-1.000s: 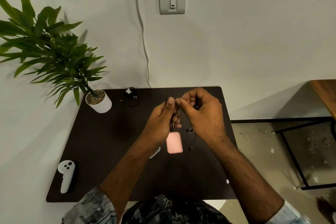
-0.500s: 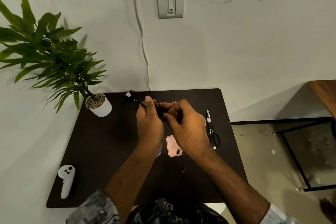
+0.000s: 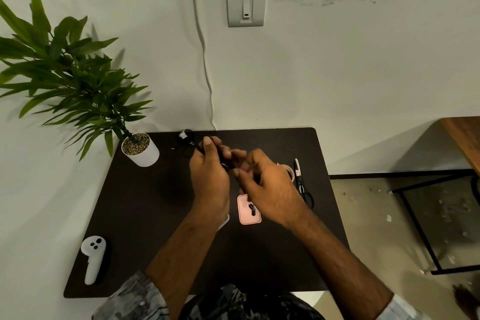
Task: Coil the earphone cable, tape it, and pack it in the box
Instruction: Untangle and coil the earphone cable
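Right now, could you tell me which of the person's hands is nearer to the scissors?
Right. The right hand hovers just left of the scissors, while the left hand is farther left, beyond the right one.

My dark table (image 3: 145, 215) sits right up against a plain white wall (image 3: 337, 72) with a light switch (image 3: 246, 6) and a white cord (image 3: 202, 54) running down it. Potted plant (image 3: 78, 80) in the left corner, bare speckled floor (image 3: 389, 215) on my right, plus a wooden tabletop (image 3: 465, 135) on a black metal frame (image 3: 415, 218). Lighting's pretty dim.
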Available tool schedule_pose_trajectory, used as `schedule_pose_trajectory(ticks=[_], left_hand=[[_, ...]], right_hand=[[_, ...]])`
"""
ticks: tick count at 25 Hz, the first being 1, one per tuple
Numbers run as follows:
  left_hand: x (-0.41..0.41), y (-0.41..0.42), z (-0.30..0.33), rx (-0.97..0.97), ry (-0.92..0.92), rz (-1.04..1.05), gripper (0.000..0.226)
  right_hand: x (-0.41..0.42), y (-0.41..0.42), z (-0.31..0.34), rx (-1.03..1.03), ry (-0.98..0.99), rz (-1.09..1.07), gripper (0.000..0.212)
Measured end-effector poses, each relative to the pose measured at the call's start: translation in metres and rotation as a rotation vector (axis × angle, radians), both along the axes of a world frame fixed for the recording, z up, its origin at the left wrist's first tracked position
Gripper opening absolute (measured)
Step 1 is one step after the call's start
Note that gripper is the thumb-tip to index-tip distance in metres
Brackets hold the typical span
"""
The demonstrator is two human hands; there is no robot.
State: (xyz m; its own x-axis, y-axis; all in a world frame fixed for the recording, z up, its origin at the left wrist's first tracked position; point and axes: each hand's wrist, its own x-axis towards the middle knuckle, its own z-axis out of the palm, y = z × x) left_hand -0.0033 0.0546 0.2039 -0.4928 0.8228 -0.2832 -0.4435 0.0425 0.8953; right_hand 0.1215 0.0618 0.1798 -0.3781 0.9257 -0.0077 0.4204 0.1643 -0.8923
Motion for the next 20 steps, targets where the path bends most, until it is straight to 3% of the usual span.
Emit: schedule_pose_trajectory(ticks=[4, 7, 11, 14, 18, 20], left_hand=[[-0.022, 0.012, 0.001, 0.068, -0.127, 0.129, 0.028], [-0.034, 0.016, -0.004, 0.026, -0.013, 0.127, 0.029], [-0.030, 0.011, -0.011, -0.109, 0.287, -0.097, 0.030], [-0.019, 0.005, -0.013, -0.175, 0.453, -0.281, 0.032], [-0.007, 0.003, -0.013, -0.213, 0.532, -0.463, 0.035], [-0.005, 0.002, -0.011, -0.204, 0.464, -0.521, 0.037]], right_hand=[[0.015, 0.003, -0.009, -0.034, -0.158, 0.156, 0.012], [0.023, 0.007, -0.007, -0.001, -0.151, 0.195, 0.012], [0.028, 0.014, 0.004, 0.022, -0.085, 0.166, 0.009], [0.029, 0.018, 0.012, 0.170, -0.085, 0.122, 0.008], [0.026, 0.024, 0.013, 0.300, -0.069, 0.050, 0.004], [0.026, 0.026, 0.012, 0.324, -0.061, 0.008, 0.008]])
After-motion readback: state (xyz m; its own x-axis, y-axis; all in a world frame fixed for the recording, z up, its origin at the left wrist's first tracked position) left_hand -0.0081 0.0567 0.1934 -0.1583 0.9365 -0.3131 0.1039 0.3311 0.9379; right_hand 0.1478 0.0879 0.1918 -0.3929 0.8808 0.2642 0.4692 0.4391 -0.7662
